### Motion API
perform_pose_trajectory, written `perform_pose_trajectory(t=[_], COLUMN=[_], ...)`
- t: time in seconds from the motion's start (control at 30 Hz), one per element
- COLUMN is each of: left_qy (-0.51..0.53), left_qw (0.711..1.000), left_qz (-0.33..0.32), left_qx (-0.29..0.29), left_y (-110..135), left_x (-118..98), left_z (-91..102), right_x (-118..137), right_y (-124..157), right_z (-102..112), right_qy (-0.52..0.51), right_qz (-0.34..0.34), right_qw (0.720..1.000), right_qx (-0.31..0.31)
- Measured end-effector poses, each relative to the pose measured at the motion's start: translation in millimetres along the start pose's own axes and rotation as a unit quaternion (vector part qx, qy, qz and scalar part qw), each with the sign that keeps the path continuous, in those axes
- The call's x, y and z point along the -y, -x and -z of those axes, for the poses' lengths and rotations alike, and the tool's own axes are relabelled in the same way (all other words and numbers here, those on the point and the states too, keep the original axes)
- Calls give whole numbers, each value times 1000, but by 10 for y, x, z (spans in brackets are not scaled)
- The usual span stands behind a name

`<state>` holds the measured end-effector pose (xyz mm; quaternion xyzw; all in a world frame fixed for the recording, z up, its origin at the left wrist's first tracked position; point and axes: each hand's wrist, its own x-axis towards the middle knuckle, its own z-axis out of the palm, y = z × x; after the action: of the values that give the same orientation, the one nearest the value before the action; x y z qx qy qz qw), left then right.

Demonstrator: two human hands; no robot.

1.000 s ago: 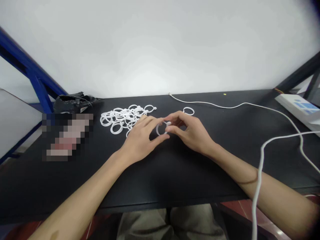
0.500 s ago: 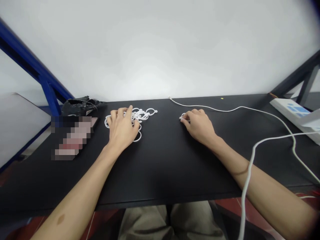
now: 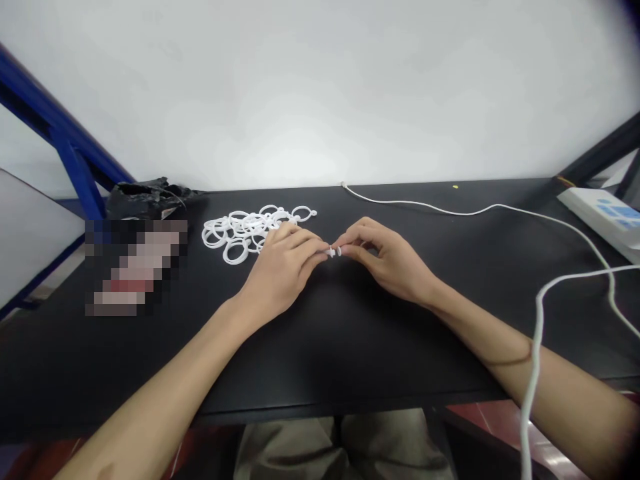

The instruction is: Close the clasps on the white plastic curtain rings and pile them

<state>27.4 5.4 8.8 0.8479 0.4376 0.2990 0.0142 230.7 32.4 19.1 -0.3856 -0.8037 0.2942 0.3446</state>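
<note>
My left hand is closed in a pinch on a white plastic ring, of which only a small knobbed end shows past the fingertips. Facing it, my right hand pinches a white plastic piece with a small round end. The two ends sit close together with a narrow gap. Whether they belong to one ring or two, I cannot tell. Beyond my left hand lies a loose pile of thin white plastic rings with small round tabs, partly covered by the hand.
The black table has a white cable along its back right, and a thicker one crosses over my right forearm. A white box with blue marks is at the right. Crumpled black plastic and a blurred-out item lie left.
My left hand has left the ring pile and moved right with a ring end in its fingers. My right hand has come left and slightly nearer, so the fingertips now almost meet.
</note>
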Motion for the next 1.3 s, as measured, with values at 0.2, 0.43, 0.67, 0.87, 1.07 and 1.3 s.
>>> perform_pose_trajectory(t=[0.2, 0.43, 0.67, 0.87, 1.07, 1.3], left_qy=[86, 162, 157, 88, 7, -212], left_qw=[995, 981, 977, 993, 998, 951], left_qz=[43, 102, 143, 82, 49, 209], left_qx=[-7, 14, -29, 24, -31, -82], left_y=[-10, -3, 6, 21, -8, 0], left_x=[-75, -189, -193, -177, -118, 308], left_z=[18, 24, 10, 0, -16, 135], right_x=[39, 76, 69, 73, 39, -21], right_y=[27, 74, 68, 79, 57, 37], right_z=[-2, -67, -50, -65, -99, -88], right_qy=[38, -5, -47, -81, -44, 66], right_qz=[11, 6, -8, -26, -30, -29], right_qw=[997, 999, 998, 996, 996, 996], right_qx=[-59, -43, -38, -33, -67, -58])
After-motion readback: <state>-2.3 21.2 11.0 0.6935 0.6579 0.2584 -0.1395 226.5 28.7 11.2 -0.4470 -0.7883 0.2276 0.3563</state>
